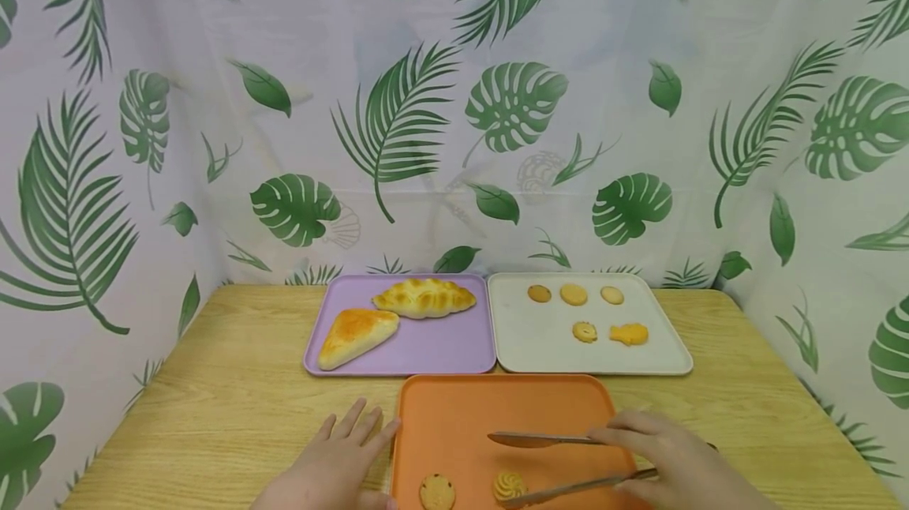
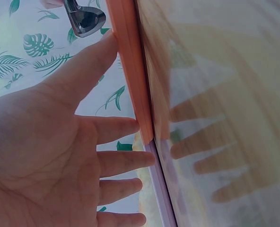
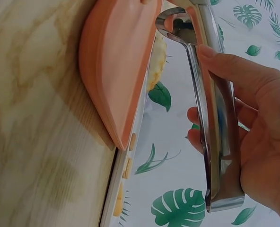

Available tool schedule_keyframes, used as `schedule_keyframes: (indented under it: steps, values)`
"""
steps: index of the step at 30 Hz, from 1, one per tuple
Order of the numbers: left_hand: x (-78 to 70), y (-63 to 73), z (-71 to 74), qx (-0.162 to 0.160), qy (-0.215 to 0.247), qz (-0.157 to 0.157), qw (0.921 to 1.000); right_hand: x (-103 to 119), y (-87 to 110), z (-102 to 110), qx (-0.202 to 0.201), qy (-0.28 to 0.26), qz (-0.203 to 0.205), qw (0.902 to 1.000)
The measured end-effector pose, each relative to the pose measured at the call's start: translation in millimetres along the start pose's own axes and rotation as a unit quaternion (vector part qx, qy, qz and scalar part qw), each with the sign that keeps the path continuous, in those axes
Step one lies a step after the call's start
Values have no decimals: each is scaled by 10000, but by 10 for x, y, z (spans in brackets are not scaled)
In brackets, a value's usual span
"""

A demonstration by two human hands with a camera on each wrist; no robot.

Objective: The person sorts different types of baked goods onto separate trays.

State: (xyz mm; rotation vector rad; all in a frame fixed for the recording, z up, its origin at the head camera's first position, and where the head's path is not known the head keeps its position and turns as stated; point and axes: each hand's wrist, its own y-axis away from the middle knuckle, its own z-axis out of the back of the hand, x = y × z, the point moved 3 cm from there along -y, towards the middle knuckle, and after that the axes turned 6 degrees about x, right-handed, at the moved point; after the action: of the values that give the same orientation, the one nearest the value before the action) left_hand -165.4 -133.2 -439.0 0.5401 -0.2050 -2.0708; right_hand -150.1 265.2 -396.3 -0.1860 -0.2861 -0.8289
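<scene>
My right hand (image 1: 671, 455) holds a pair of metal tongs (image 3: 220, 142), its thumb and fingers around the two arms. The tongs' arms are spread apart over the orange tray (image 1: 454, 407). One tip lies at a swirled round cookie (image 1: 508, 486); the other is over the bare tray. To the left on that tray lies a round cookie with dark specks (image 1: 436, 492). My left hand (image 1: 330, 459) rests at the tray's left edge, fingers straight and spread. In the left wrist view its thumb (image 2: 95, 61) touches the orange rim and nothing is held.
Behind, a purple tray (image 1: 440, 352) bears a triangular bread (image 1: 358, 336) and a braided bread (image 1: 426, 298). Beside it, a white tray (image 1: 533, 348) carries several small cookies, including a fish-shaped one (image 1: 629, 334). A leaf-patterned curtain (image 1: 440, 234) encloses the wooden table (image 1: 234, 384).
</scene>
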Motion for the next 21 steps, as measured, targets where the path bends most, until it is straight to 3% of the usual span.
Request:
schedule_keyframes:
  steps: [13,17,21]
  values:
    - [-1,4,-2,-11,-61,42,10000,8,-72,-76,276,-146,439,9985]
    - [3,-2,-5,22,-53,52,10000,12,-97,-75,265,17,263,9993]
    - [7,-4,-7,33,-33,37,10000,-12,-123,-59,383,32,-211,9990]
